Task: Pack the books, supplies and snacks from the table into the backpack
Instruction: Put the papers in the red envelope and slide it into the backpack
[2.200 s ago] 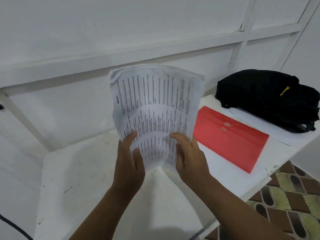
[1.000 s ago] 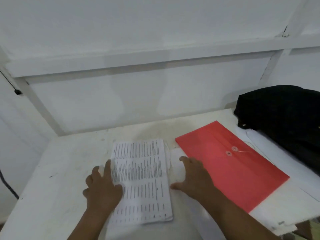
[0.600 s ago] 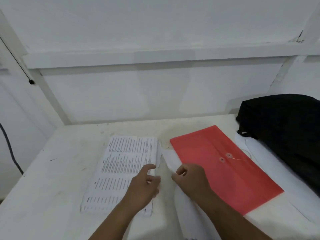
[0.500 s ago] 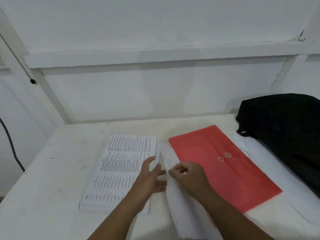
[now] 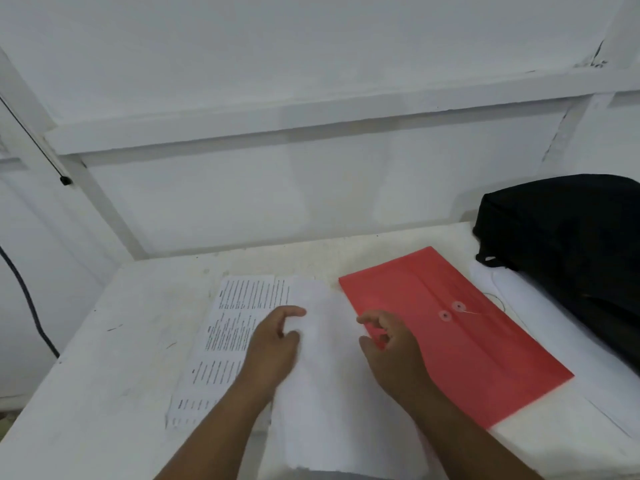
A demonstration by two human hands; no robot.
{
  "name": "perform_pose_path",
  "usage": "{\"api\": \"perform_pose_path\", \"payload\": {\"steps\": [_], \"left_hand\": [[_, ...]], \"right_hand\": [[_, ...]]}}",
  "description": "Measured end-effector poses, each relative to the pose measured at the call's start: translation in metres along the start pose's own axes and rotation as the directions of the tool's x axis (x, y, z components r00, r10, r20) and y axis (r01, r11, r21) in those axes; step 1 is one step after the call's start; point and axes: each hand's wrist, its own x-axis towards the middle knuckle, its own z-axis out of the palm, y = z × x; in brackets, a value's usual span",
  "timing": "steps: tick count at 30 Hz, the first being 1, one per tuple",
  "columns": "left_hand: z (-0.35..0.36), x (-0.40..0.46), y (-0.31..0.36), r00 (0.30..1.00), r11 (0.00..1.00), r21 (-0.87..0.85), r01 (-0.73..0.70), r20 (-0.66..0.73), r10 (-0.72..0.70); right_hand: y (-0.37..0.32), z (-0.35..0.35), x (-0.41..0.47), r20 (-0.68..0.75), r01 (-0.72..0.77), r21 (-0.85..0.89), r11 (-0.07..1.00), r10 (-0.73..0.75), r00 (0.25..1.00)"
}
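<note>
A stack of printed pages (image 5: 228,327) lies flat on the white table (image 5: 104,393). A bundle of blank white sheets (image 5: 329,393) lies beside it and overlaps its right edge. My left hand (image 5: 273,341) sits on that overlap, forefinger and thumb curled at the blank sheets' left edge. My right hand (image 5: 391,344) hovers over the sheets' right edge with loosely curled fingers and holds nothing. A red string-tie envelope (image 5: 450,334) lies to the right. The black backpack (image 5: 568,251) lies at the table's far right.
More white paper (image 5: 554,323) lies under the envelope and the backpack. A white panelled wall (image 5: 311,188) runs right behind the table. A dark cable (image 5: 24,299) hangs at the left.
The printed stack was lowered from the air onto the table. The blank sheets then slid up and left over its right edge, and my right hand let go of their corner.
</note>
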Motion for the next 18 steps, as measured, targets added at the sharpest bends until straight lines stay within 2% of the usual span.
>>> {"api": "perform_pose_path", "payload": {"steps": [4,8,11,15,18], "left_hand": [[-0.059,0.02,-0.016,0.999,0.999,0.002,-0.036,-0.021,0.036],[-0.106,0.037,-0.042,0.988,0.994,0.062,-0.09,-0.122,0.097],[-0.129,0.045,-0.054,0.983,0.989,0.129,-0.066,-0.162,0.086],[-0.143,0.06,-0.073,0.993,0.985,0.161,-0.069,-0.085,0.083],[-0.145,0.071,-0.085,0.983,0.931,0.323,-0.17,-0.011,0.183]], "right_hand": [[0.0,0.025,-0.001,0.185,0.014,-0.173,0.985,0.019,0.983],[-0.006,0.06,-0.008,0.283,0.127,-0.247,0.96,-0.054,0.958],[-0.008,0.083,-0.013,0.336,0.219,-0.437,0.873,-0.067,0.939],[-0.007,0.106,-0.022,0.249,0.31,-0.551,0.775,-0.202,0.947],[-0.007,0.115,-0.028,0.21,0.345,-0.618,0.707,-0.274,0.938]]}}
